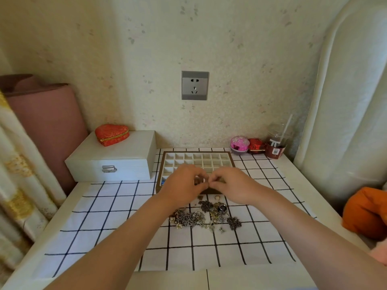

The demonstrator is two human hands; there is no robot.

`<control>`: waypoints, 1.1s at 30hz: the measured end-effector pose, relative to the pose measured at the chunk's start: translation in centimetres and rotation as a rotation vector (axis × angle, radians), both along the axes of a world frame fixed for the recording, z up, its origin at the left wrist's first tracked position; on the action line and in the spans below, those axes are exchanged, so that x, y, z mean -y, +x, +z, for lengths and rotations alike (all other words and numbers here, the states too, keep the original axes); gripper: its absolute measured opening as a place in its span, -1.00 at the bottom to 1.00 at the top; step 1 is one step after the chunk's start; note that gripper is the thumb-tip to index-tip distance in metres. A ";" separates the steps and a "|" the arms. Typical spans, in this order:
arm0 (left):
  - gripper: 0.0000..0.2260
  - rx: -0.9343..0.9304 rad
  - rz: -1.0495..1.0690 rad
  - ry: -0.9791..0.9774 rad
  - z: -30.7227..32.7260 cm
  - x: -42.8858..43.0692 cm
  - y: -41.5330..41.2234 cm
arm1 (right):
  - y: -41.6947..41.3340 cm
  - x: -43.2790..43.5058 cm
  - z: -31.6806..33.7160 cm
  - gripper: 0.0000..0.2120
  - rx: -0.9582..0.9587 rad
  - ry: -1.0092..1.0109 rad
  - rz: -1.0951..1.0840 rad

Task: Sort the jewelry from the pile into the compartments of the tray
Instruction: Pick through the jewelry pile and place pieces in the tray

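Pinching: left hand (pixel 184 183) and right hand (pixel 232 184) meet fingertips on something too small to tell
Place: over tray (pixel 165 158) front
Pile (pixel 205 216): before tray

tray (pixel 229 156) behind pile (pixel 204 216) | box (pixel 111 162) left of tray (touching? unclear)

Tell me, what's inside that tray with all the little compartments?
The far rows of the tray look empty. One near-left compartment holds something blue. The left hand and right hand cover the near middle, so those compartments cannot be seen.
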State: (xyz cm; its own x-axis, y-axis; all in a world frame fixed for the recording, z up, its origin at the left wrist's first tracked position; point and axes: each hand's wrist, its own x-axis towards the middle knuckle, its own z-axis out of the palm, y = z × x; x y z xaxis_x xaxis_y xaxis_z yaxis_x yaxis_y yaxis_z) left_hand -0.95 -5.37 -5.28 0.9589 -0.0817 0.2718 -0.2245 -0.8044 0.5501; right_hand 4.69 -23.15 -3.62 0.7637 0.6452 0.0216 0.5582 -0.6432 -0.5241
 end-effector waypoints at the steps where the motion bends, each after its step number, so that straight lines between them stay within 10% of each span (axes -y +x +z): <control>1: -0.91 -0.021 0.022 -0.101 0.3 0.2 0.1 | 0.1 0.2 0.2 -0.90 -0.057 0.075 -0.037; 16: -0.96 -0.068 0.193 -0.604 2.4 3.3 2.4 | 1.2 1.6 2.4 -0.89 -0.386 0.614 -0.367; 25: -0.71 -0.152 0.057 0.130 -0.9 3.9 3.1 | 3.9 3.3 -0.5 -0.95 0.120 -0.206 -0.391; 33: -0.55 -0.175 -0.020 0.419 -1.6 3.9 2.9 | 4.2 2.7 -1.2 -0.87 0.183 -0.278 -0.302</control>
State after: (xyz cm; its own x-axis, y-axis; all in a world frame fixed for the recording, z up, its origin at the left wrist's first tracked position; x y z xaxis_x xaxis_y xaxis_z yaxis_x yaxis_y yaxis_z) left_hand 1.95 -9.24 -6.86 0.9846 -0.1688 0.0450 -0.1745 -0.9622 0.2093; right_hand 8.93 -25.85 -4.79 0.9186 0.3939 0.0316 0.3909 -0.8941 -0.2184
